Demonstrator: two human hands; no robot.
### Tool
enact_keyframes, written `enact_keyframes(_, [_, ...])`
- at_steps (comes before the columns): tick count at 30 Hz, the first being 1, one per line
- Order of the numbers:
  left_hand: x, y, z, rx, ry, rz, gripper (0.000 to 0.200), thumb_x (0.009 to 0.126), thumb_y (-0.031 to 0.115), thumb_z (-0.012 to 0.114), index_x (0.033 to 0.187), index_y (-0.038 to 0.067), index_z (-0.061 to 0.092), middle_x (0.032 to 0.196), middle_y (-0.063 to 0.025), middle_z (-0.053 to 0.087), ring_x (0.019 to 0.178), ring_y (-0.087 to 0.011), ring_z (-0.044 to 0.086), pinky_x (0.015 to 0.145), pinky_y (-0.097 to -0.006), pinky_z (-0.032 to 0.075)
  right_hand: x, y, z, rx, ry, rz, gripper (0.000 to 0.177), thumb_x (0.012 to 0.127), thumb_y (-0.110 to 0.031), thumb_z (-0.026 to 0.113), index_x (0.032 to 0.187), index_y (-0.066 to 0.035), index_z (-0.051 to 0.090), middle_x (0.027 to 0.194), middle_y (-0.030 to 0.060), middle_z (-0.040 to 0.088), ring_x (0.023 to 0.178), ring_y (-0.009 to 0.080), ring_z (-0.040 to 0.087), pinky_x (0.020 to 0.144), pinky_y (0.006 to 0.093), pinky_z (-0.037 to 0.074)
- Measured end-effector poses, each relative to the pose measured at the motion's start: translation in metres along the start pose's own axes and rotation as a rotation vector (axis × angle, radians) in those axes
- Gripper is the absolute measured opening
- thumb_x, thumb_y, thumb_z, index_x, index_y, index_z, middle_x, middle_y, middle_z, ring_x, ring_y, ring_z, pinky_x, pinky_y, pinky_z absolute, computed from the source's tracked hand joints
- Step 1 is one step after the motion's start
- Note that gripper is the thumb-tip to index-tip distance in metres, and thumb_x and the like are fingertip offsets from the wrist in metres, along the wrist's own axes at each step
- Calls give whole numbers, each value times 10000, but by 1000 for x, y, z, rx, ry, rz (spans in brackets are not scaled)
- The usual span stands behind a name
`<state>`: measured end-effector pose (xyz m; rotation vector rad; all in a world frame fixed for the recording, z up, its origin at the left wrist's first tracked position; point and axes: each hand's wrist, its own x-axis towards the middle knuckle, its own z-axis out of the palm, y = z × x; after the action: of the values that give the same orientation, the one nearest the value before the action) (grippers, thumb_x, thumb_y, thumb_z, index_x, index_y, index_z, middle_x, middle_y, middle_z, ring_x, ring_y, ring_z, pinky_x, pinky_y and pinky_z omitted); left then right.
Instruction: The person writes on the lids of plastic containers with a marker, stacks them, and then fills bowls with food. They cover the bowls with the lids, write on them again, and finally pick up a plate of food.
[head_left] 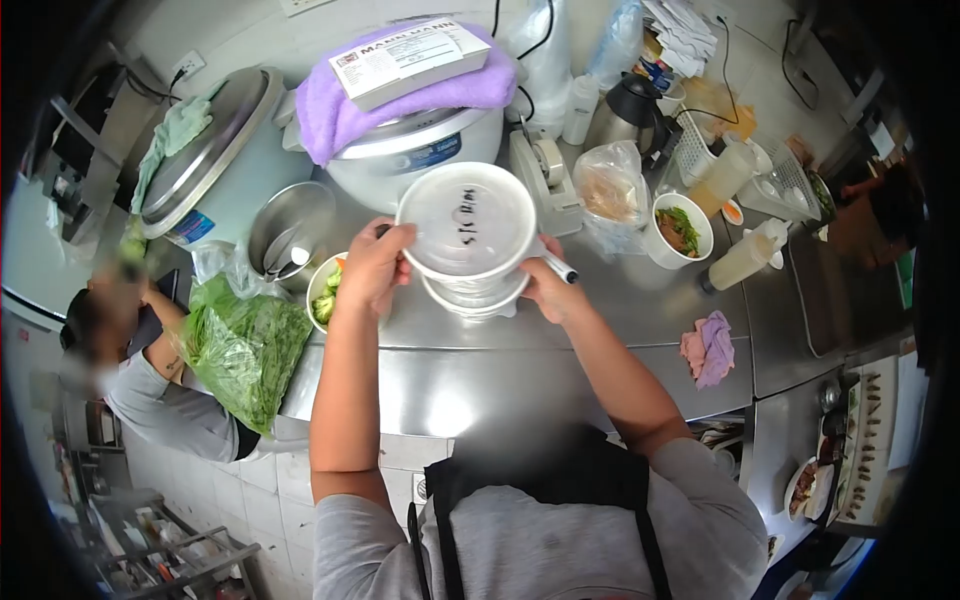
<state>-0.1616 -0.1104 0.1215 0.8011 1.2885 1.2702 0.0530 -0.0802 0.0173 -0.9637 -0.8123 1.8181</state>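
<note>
A white round bowl with a translucent lid [467, 222] is held up over the steel counter, black handwriting across its lid. My left hand [376, 268] grips its left rim, and a small dark tip shows by the fingers. At the right side, my right hand [553, 285] has its fingers closed around a black-and-silver marker [560, 268] and against the bowl. Directly below, partly hidden by the bowl, is a stack of white containers or lids [478, 298]. A bowl of broccoli [322, 295] stands left of my left hand.
A bag of leafy greens [245, 345] lies at the left counter edge near another person [180, 385]. Behind stand a large cooker with a purple towel [320, 105], a tape dispenser [545, 170] and a food bowl [682, 231]. A pink-purple cloth [708, 349] lies right.
</note>
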Motion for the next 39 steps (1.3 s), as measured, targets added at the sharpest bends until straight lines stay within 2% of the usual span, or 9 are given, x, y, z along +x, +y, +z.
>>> enact_keyframes(6, [1, -1, -47, 30, 188, 153, 201, 748, 187, 575, 797, 19, 476, 569, -6, 451, 422, -73, 389, 378, -200, 319, 29, 17, 41, -377, 67, -132, 448, 766, -332, 570, 1083, -94, 362, 981, 80, 468, 923, 184, 443, 743, 342, 391])
enact_keyframes(10, [-39, -9, -40, 440, 477, 783, 182, 712, 90, 617, 642, 58, 452, 548, 19, 420, 459, -57, 355, 438, -188, 303, -5, -26, 27, -434, 126, -557, 277, 885, -276, 345, 950, -40, 475, 755, 28, 494, 607, 73, 436, 547, 202, 367])
enact_keyframes(16, [-76, -66, 43, 546, -25, 498, 219, 667, 76, 641, 616, 40, 431, 572, -26, 476, 486, -92, 433, 467, -231, 370, -82, -37, 51, -514, -336, -851, 118, 765, -97, 545, 755, -34, 446, 608, 29, 495, 517, 74, 443, 458, 221, 365])
enact_keyframes(26, [-83, -75, 76, 747, -162, 159, 402, 688, 81, 613, 1002, 55, 363, 803, -193, 553, 694, -333, 564, 601, -371, 449, -68, 8, 17, -551, -255, -742, 130, 763, -105, 501, 687, -41, 418, 543, 38, 450, 485, 103, 412, 455, 251, 362])
enact_keyframes(29, [-77, -50, 55, 978, -196, 731, 537, 667, 67, 644, 1115, 39, 350, 1010, -218, 486, 858, -331, 530, 711, -331, 444, -18, -18, 4, -667, -68, -661, 118, 772, -123, 501, 708, -46, 438, 546, 27, 442, 518, 90, 418, 480, 249, 371])
enact_keyframes(30, [-78, -42, 30, 938, -286, 583, 599, 656, 31, 652, 1174, 36, 350, 1133, -197, 404, 985, -291, 478, 798, -310, 418, 11, -37, -1, -564, 85, -713, 117, 776, -133, 502, 718, -47, 448, 551, 22, 442, 531, 86, 420, 488, 251, 374])
enact_keyframes(33, [-82, -40, -63, 421, 132, 188, 195, 789, 95, 522, 970, 28, 491, 960, -83, 508, 796, -124, 537, 590, -211, 450, 115, -104, -32, -785, 364, -905, 215, 768, -247, 557, 767, -37, 511, 605, 88, 525, 583, 187, 517, 535, 302, 407])
enact_keyframes(34, [-64, -50, -94, 405, 380, 409, 170, 801, 70, 516, 955, -2, 511, 862, -87, 530, 759, -122, 504, 694, -253, 434, 138, -117, -37, -923, 416, -983, 264, 758, -289, 567, 791, -30, 532, 627, 119, 552, 618, 236, 554, 559, 324, 421])
enact_keyframes(39, [-1, -97, -178, 1052, 606, 105, 340, 875, 193, 390, 1118, -35, 455, 1026, -139, 517, 915, -204, 495, 796, -294, 393, 211, -127, -30, -1357, 556, -339, 477, 685, -445, 584, 913, -27, 561, 843, 169, 590, 850, 289, 569, 698, 369, 439])
